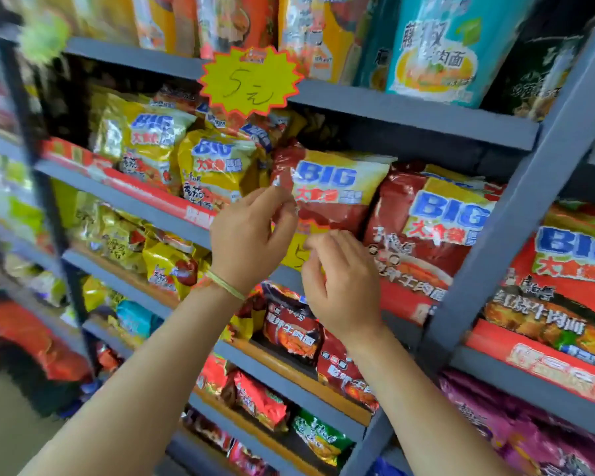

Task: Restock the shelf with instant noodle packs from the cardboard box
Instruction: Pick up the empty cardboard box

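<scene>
At centre frame, a person's left hand [251, 231] pinches the upper left corner of a red noodle pack [327, 194] between thumb and fingertips, holding it upright against the middle shelf [172, 207] of a grey rack. Just below and to the right, the right hand [340, 280] has its fingers curled at the pack's lower edge, beside a partly hidden yellow price tag [298, 250]; whether those fingers actually grip the pack cannot be told. Red packs of the same kind [426, 228] stand touching it on the right, yellow packs [213, 166] crowd in on the left, and a star-shaped "5" tag [251, 80] hangs from the shelf above. No cardboard box is in view.

Judging from this, the pack is being seated in the front row. A corner pinch on slick wrapper is a weak hold: the pack could slip and drop to lower shelves, or, pushed in hard, tip its leaning neighbours forward and bury the price tag.
</scene>
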The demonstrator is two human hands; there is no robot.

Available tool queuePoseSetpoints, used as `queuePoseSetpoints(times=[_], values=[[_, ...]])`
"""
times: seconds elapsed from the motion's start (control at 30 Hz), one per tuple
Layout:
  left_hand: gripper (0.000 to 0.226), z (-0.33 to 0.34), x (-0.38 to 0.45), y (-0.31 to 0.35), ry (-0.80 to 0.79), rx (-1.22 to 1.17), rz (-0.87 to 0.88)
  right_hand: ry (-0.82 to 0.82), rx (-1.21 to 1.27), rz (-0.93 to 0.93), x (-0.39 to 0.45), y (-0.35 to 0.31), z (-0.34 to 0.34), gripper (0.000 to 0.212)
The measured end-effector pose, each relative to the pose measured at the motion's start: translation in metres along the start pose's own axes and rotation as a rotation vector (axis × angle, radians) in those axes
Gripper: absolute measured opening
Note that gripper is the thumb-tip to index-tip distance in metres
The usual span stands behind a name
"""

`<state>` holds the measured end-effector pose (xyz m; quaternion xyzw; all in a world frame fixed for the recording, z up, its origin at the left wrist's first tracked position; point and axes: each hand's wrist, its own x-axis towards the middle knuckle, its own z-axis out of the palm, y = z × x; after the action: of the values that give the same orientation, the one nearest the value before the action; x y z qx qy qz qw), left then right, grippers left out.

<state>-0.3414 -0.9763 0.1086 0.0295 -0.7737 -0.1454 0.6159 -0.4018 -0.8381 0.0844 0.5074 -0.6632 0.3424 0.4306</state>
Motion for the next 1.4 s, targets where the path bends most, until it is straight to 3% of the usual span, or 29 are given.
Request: queuePoseSetpoints(times=[0.07,0.17,0.3,0.37,0.43,0.53,0.6,0.67,0.73,0.8,0.87,1.03,1.17,1.27,1.33,1.4], values=[[0.022,-0.027,-0.039,-0.011,-0.079,0.157,-0.199,-0.157,0.202,0.086,-0.019,-0.012,0.022,0.023],[0.022,-0.074,-0.105,-0.034,-0.383,0.411,-0.534,-0.490,0.458,0.249,-0.063,-0.034,0.061,0.026],[0.026,-0.161,-0.202,-0.033,-0.709,0.655,-0.992,-0.815,0.646,0.280,-0.125,-0.088,0.112,0.016],[0.027,-0.213,-0.239,-0.015,-0.699,0.740,-1.172,-0.956,0.721,0.228,-0.151,-0.138,0.125,0.020],[0.029,-0.267,-0.268,0.006,-0.586,0.830,-1.272,-1.090,0.808,0.133,-0.171,-0.195,0.130,0.019],[0.039,-0.345,-0.310,0.032,-0.339,1.034,-1.176,-1.204,0.961,-0.015,-0.186,-0.278,0.131,0.019],[0.038,-0.391,-0.332,0.041,-0.259,1.130,-1.255,-1.278,1.027,-0.089,-0.189,-0.330,0.132,0.018],[0.040,-0.423,-0.357,0.044,-0.246,1.129,-1.498,-1.387,1.056,-0.148,-0.193,-0.379,0.134,0.025],[0.057,-0.442,-0.388,0.037,-0.295,1.013,-1.745,-1.476,1.043,-0.236,-0.202,-0.424,0.138,0.037],[0.062,-0.445,-0.415,0.023,-0.364,0.873,-1.868,-1.518,0.993,-0.349,-0.215,-0.460,0.144,0.046],[0.049,-0.440,-0.430,0.007,-0.394,0.787,-1.909,-1.581,0.956,-0.406,-0.228,-0.483,0.149,0.052],[0.014,-0.425,-0.434,-0.012,-0.377,0.789,-1.911,-1.608,0.875,-0.411,-0.244,-0.482,0.165,0.061],[0.004,-0.414,-0.414,-0.004,-0.436,0.766,-1.821,-1.311,0.695,-0.594,-0.224,-0.451,0.184,0.074],[0.004,-0.388,-0.376,-0.001,-0.555,0.674,-1.726,-1.124,0.666,-0.663,-0.201,-0.428,0.199,0.053],[0.008,-0.369,-0.348,-0.004,-0.622,0.618,-1.654,-1.110,0.676,-0.594,-0.185,-0.408,0.210,0.036],[0.009,-0.356,-0.320,-0.010,-0.647,0.561,-1.614,-1.066,0.708,-0.507,-0.167,-0.381,0.219,0.033]])
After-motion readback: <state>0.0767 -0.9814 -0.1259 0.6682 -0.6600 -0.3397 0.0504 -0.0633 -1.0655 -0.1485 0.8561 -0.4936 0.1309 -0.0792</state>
